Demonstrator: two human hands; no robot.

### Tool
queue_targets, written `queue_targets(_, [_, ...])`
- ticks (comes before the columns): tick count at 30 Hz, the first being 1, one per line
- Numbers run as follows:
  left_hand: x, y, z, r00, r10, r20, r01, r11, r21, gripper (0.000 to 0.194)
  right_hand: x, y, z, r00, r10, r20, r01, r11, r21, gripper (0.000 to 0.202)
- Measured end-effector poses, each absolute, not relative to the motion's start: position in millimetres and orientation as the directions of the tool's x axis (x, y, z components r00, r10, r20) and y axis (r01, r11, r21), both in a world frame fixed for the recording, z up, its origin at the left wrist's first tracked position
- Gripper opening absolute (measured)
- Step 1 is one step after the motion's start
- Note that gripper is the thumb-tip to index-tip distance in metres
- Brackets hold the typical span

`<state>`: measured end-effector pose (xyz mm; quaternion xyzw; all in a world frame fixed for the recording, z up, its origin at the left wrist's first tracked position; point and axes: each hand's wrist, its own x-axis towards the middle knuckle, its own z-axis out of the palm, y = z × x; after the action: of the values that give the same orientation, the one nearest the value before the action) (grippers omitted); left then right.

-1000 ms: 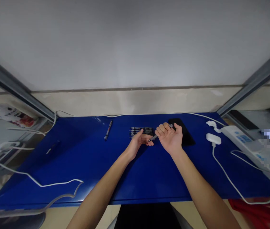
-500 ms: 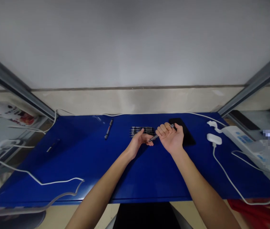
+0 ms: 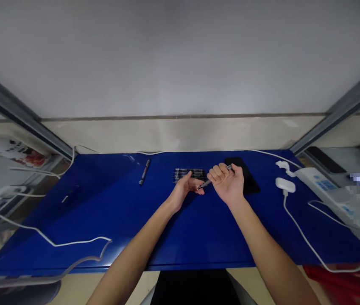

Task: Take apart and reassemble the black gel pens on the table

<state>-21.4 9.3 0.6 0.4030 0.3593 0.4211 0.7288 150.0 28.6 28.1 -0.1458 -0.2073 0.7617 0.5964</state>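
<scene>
My right hand (image 3: 227,180) is closed around a pen (image 3: 205,184), its thumb near the upper end and the tip pointing down to the left. At that tip is my left hand (image 3: 184,190), fingers apart and partly curled; whether they touch the tip I cannot tell. Just behind my left hand, several dark pens (image 3: 188,171) lie side by side on the blue table (image 3: 119,212), partly covered by the hand. Farther left a single pen (image 3: 144,171) lies on its own.
Behind my right hand lies a black tablet-like slab (image 3: 249,178). To the right are a white charging case (image 3: 285,184) on a cable and a white power strip (image 3: 326,186). A white cable (image 3: 55,244) crosses the left front; a bottle (image 3: 14,148) stands at far left.
</scene>
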Motion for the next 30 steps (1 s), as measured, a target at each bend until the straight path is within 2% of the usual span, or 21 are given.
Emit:
queue_targets(10, [-21.4, 9.2, 1.1, 0.393, 0.901, -0.181, -0.321, 0.319, 0.892, 0.061, 149.9, 28.0, 29.3, -0.238, 0.97, 0.038, -0.842, -0.187, -0.506, 0.038])
queue_targets(19, [-21.7, 9.3, 0.3, 0.395, 0.902, -0.176, -0.302, 0.308, 0.902, 0.06, 149.5, 28.9, 28.7, -0.169, 0.986, 0.008, -0.755, -0.124, -0.643, 0.044])
queue_targets(25, [-21.6, 8.6, 2.8, 0.39, 0.905, -0.171, -0.293, 0.298, 0.908, 0.06, 148.9, 28.4, 29.1, -0.166, 0.986, 0.014, -0.766, -0.12, -0.632, 0.047])
queue_targets(30, [-21.0, 7.8, 5.6, 0.357, 0.927, -0.118, -0.189, 0.195, 0.962, 0.039, 146.5, 30.1, 29.2, -0.17, 0.985, 0.013, -0.781, -0.127, -0.612, 0.048])
